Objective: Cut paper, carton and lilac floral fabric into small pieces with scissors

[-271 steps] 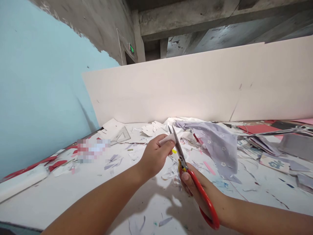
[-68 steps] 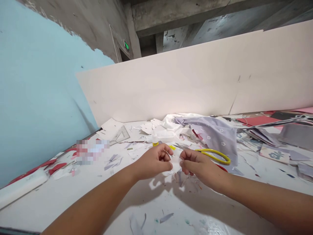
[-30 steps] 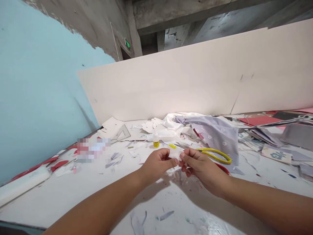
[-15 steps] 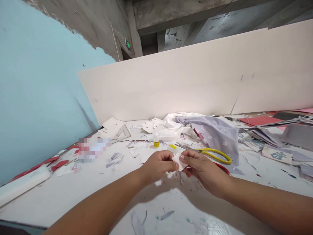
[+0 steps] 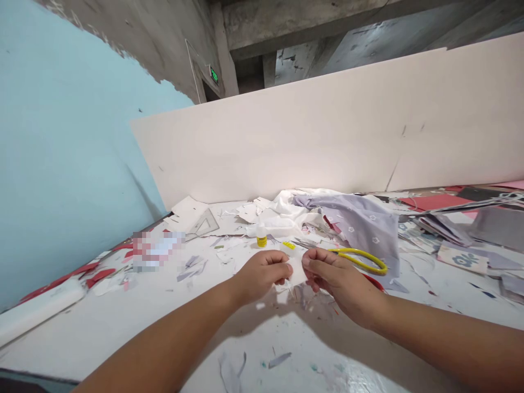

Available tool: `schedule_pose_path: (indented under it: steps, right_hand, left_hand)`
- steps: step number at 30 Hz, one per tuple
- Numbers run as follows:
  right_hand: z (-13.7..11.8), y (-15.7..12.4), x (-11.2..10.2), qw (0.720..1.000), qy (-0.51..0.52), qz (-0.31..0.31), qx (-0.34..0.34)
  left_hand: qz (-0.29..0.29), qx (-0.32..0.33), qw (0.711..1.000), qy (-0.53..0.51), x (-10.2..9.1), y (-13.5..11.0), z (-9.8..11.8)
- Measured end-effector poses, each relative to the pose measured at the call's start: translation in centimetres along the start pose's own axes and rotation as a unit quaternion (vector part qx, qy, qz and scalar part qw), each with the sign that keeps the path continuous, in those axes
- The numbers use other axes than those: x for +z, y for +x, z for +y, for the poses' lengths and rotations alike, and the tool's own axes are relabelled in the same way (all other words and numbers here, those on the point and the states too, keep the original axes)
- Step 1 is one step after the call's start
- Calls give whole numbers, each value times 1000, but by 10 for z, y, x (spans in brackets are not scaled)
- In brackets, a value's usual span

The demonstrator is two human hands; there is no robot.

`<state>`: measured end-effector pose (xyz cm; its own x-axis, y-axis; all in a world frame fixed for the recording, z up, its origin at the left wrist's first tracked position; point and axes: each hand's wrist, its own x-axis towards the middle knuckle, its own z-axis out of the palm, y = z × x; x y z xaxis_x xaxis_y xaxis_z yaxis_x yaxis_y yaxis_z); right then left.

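The left hand point(image 5: 262, 275) and right hand point(image 5: 339, 285) curled nearly shut, pinching a small white scrap point(image 5: 297, 273) mid-counter point(image 5: 123, 322), the yellow-handled scissors point(image 5: 360, 261) lying untouched just beyond.

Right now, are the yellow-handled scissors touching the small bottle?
Apart. The head view shows the scissors with their blade tips short of the small bottle, and scrap paper showing in the gap between them.

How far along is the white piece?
Cutting looks finished: the scissors lie on the table. In hand: the small white piece, held between the left hand and right hand. Left: the small yellow-labelled bottle stands nearby, untouched.
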<state>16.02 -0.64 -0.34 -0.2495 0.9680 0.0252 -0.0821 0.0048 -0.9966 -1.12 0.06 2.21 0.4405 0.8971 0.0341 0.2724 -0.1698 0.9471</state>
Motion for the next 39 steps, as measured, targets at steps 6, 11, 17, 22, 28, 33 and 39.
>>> schedule_pose_path:
  steps: [6, 11, 17, 22, 28, 33, 39]
  right_hand:
    - [-7, -1, 2, 999, -35, -25, -20]
    - [-23, 9, 10, 995, -92, -6, -41]
    - [-37, 46, 20, 982, -177, -21, -56]
    - [-29, 77, 29, 965, -246, -91, 16]
    - [-14, 94, 45, 920, -365, -121, 77]
    - [-7, 103, 51, 874, -451, -147, 106]
    - [2, 110, 51, 825, -510, -187, 154]
  left_hand:
    - [41, 31, 999, -3, -8, 5, -4]
    - [72, 32, 997, 17, -13, 7, -2]
    - [123, 31, 990, 55, -41, 7, 6]
    - [89, -57, 988, 109, -71, 14, -4]
    - [88, -137, 962, 219, -91, 22, -25]
    - [93, -141, 955, 246, -93, 24, -34]
    - [67, -147, 945, 285, -85, 27, -44]
